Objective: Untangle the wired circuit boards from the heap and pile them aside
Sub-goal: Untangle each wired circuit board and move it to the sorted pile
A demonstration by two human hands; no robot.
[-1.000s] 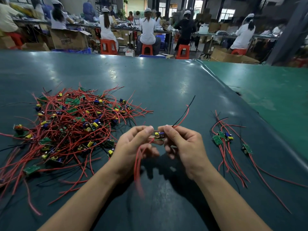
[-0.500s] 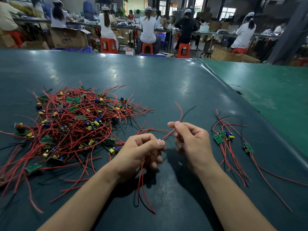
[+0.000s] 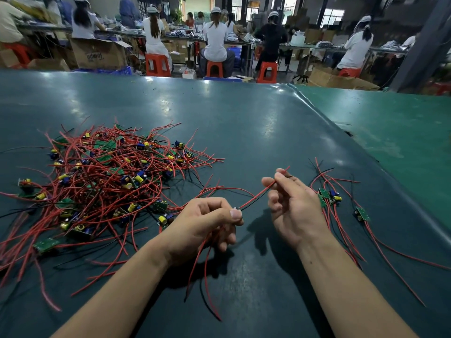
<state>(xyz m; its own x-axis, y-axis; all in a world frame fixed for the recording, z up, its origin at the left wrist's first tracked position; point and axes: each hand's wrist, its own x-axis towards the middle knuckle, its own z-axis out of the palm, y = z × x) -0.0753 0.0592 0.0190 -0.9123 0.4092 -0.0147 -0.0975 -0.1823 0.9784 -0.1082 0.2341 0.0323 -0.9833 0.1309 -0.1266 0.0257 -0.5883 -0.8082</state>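
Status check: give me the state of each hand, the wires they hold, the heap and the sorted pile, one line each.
left hand: pinching wires at thumb and forefinger, more hanging below the grip
right hand: pinching red and black wire ends, raised
held wires: stretched between the hands, off the table
heap: tangled, on the left
sorted pile: a few boards, wires trailing, on the right

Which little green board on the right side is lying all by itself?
The green board farthest right, past the right hand. It lies apart with its own red wires, while the other boards sit bunched together nearer the hand.
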